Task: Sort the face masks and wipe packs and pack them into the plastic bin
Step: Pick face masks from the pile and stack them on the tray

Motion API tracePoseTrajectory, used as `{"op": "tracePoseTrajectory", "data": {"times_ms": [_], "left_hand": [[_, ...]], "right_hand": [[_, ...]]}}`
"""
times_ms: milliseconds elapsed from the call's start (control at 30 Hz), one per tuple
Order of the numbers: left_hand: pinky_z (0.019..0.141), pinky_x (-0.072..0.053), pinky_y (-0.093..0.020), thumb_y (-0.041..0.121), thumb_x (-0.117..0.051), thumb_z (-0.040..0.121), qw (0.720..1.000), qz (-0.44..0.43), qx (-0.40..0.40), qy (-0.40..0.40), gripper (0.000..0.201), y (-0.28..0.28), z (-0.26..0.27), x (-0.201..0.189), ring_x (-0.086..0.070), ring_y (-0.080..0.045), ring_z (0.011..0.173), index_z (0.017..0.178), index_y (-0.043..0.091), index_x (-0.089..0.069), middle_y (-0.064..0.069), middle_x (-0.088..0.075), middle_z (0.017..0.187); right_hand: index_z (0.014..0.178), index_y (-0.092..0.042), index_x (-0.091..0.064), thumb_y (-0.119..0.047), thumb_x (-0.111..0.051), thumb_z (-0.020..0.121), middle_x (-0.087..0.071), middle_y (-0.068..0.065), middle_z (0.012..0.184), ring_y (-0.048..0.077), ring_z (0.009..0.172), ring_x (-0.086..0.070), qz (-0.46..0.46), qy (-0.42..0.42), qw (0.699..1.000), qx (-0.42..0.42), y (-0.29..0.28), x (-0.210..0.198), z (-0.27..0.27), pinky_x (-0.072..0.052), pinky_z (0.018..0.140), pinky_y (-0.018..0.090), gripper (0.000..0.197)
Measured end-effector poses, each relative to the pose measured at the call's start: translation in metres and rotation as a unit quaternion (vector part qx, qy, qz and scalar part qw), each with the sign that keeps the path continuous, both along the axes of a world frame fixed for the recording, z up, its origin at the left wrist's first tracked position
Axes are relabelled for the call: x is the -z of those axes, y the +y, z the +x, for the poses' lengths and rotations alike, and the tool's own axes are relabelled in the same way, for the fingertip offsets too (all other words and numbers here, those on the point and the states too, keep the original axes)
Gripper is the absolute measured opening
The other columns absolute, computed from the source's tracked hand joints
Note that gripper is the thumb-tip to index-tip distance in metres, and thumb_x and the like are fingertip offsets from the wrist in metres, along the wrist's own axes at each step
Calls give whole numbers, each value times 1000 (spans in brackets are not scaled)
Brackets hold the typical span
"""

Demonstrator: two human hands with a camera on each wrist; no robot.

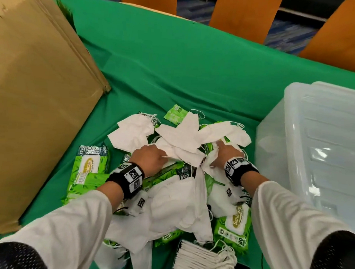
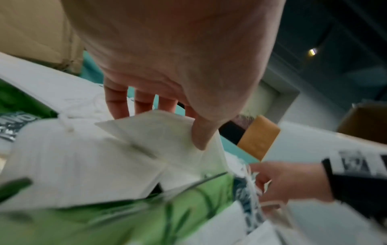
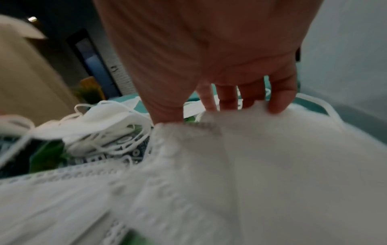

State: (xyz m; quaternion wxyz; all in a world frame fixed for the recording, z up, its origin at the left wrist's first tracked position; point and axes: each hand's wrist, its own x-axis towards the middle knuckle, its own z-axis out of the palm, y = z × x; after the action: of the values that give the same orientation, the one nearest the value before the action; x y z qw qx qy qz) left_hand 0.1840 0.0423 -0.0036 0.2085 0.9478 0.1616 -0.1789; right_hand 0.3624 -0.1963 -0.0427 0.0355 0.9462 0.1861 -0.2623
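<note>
White face masks and green wipe packs lie mixed in a heap on the green tablecloth. My left hand reaches into the middle of the heap; in the left wrist view the left hand pinches the corner of a folded face mask between thumb and fingers. My right hand is in the heap's right side; in the right wrist view this hand grips the top edge of another face mask. The clear plastic bin stands to the right.
A large cardboard box stands on the left of the table. A neat stack of masks lies at the near edge. More wipe packs sit near my right forearm. Orange chair backs line the far side.
</note>
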Motion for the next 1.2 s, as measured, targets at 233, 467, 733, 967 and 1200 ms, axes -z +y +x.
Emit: {"op": "tracePoseTrajectory", "data": {"times_ms": [233,467,733,967,1200], "left_hand": [[78,-49,-35,43,-58,94,959,-239,-131,-84,29,-12,-51,-37,-66,-22,95,100,19,-73,1,-74,99],[85,-58,-36,-1,-59,97,799,-453,-315,-239,25,-34,-100,-88,-73,-20,97,109,18,-70,-1,-78,104],[77,-60,-37,-8,-57,96,719,-527,-351,-288,43,-77,-123,-126,-74,-21,88,126,23,-58,-8,-78,101],[86,-58,-38,-8,-55,96,707,-566,-325,-271,31,-109,-152,-137,-72,-26,104,112,14,-70,-8,-77,111],[91,-57,-39,-10,-54,96,668,-615,-292,-301,25,-126,-169,-150,-70,-25,101,109,5,-67,-12,-75,110]], "right_hand": [[117,-32,-69,-36,-69,85,-50,5,132,30,124,-45,-6,-96,991,-88,-10,-29,-20,-37,106,49,33],[92,-26,-59,-11,-72,87,-67,-5,90,20,79,-64,509,-18,821,256,-24,-107,-66,-55,71,36,20],[131,-12,-61,4,-69,87,-73,13,121,34,108,-71,680,280,527,426,-59,-154,-153,-58,91,53,48],[120,-2,-68,-3,-71,88,-73,21,116,38,107,-71,676,261,508,465,-90,-155,-227,-54,97,56,32],[127,4,-62,-1,-60,95,-69,27,121,42,116,-66,653,328,481,484,-108,-159,-268,-52,101,57,33]]}}
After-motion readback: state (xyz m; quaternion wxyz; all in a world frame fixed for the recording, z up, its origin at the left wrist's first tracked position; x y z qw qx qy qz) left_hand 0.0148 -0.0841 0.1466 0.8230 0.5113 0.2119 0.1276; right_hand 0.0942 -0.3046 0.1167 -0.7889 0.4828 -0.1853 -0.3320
